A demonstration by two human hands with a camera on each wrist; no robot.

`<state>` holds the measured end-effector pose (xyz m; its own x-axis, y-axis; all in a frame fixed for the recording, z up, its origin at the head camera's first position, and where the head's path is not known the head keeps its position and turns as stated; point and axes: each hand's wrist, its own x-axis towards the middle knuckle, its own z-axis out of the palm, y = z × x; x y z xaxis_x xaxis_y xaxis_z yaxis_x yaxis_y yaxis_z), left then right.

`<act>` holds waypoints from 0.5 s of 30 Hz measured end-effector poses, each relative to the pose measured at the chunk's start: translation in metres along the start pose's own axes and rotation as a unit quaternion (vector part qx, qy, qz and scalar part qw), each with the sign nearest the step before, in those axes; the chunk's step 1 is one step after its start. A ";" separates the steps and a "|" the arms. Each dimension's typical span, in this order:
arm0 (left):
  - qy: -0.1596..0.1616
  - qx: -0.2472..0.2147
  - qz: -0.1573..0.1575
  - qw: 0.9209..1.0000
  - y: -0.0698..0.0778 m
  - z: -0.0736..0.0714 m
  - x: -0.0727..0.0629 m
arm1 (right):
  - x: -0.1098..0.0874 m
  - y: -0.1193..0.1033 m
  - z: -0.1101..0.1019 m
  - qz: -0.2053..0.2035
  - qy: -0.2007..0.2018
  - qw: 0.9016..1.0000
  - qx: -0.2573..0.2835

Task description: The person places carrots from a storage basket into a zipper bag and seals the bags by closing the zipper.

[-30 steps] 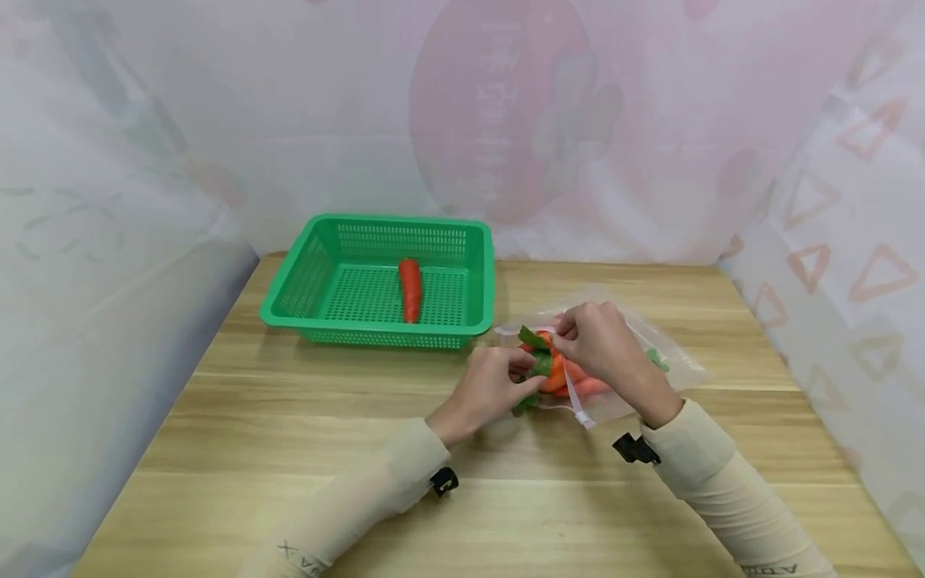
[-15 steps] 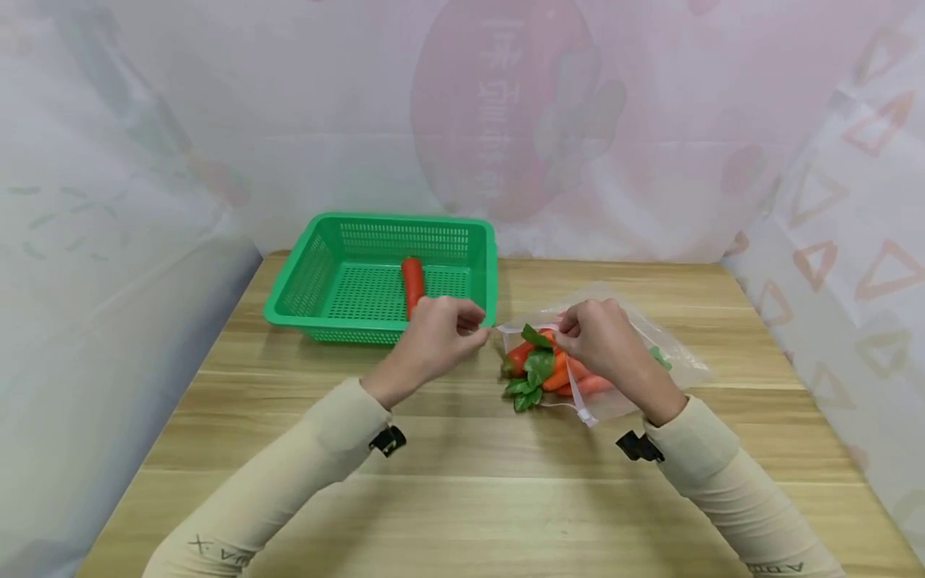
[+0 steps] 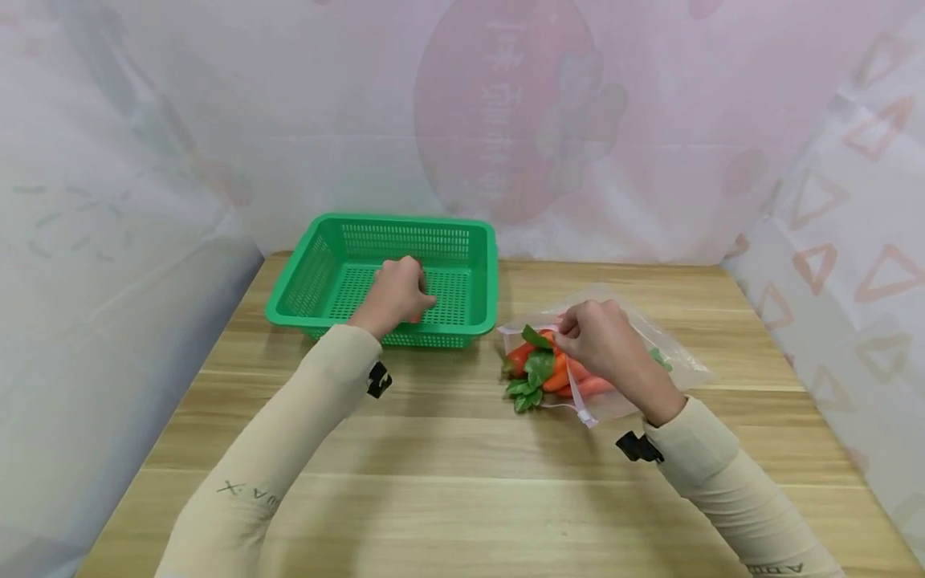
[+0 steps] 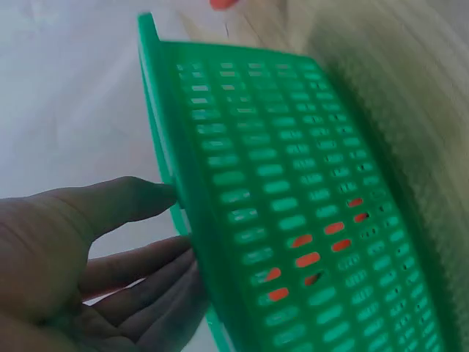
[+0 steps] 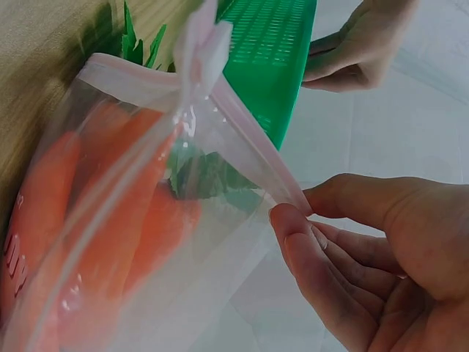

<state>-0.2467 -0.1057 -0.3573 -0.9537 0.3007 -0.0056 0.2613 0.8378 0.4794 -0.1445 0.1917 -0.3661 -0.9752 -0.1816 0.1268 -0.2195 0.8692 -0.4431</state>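
Note:
My left hand (image 3: pixel 393 297) reaches over the near rim of the green basket (image 3: pixel 491 281), above a carrot (image 3: pixel 415 315) that it mostly covers. In the left wrist view, thumb and fingers stand apart beyond the basket's rim, and orange bits of the carrot (image 4: pixel 308 259) show through the slots. My right hand (image 3: pixel 603 341) pinches the pink zip edge of a clear zip bag (image 3: pixel 675 361) between thumb and fingertips. Several carrots (image 5: pixel 110 220) lie inside the bag, and green leaves (image 3: pixel 538 367) poke out at its mouth.
A wooden table (image 3: pixel 462 498) carries both basket and bag, the bag to the right of the basket. The bag's zip slider (image 3: pixel 587 417) lies toward me. Printed white cloth (image 3: pixel 347 120) walls in the back and both sides.
My left hand has left the bag's mouth and moved left and away from me, into the basket over the carrot. The right hand keeps its pinch on the bag.

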 end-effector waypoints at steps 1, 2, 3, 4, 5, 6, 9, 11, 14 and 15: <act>-0.010 0.008 -0.017 1.000 -0.002 0.000 0.003 | 0.000 0.000 0.000 -0.001 0.000 1.000 0.001; -0.021 0.012 -0.032 0.999 -0.004 0.000 0.006 | 0.000 0.000 0.000 -0.002 0.000 1.000 0.001; -0.027 0.017 -0.045 0.998 -0.005 0.000 0.009 | 0.001 0.000 0.000 -0.003 -0.001 1.000 0.000; -0.034 0.017 -0.057 0.998 -0.007 0.001 0.011 | 0.001 0.000 0.000 -0.004 -0.002 1.000 -0.001; -0.039 0.014 -0.068 0.997 -0.008 0.002 0.013 | 0.001 0.001 0.000 -0.004 -0.003 1.000 -0.002; -0.043 0.013 -0.077 0.996 -0.010 0.003 0.015 | 0.001 0.001 0.000 -0.005 -0.004 1.000 -0.003; -0.046 0.003 -0.106 0.993 -0.015 0.006 0.020 | 0.001 0.001 0.001 -0.008 -0.005 1.000 -0.005; -0.047 -0.002 -0.124 0.991 -0.019 0.009 0.024 | 0.001 0.001 0.001 -0.008 -0.004 1.000 -0.006; -0.047 -0.001 -0.145 0.988 -0.023 0.013 0.029 | 0.000 0.000 0.001 -0.007 -0.003 1.000 -0.006; -0.048 0.001 -0.151 0.987 -0.024 0.014 0.031 | 0.000 0.000 0.002 -0.007 -0.003 1.000 -0.005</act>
<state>-0.2802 -0.1103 -0.3815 -0.9695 0.0788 -0.2322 -0.0329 0.8965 0.4418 -0.1447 0.1909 -0.3675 -0.9723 -0.1957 0.1276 -0.2322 0.8715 -0.4319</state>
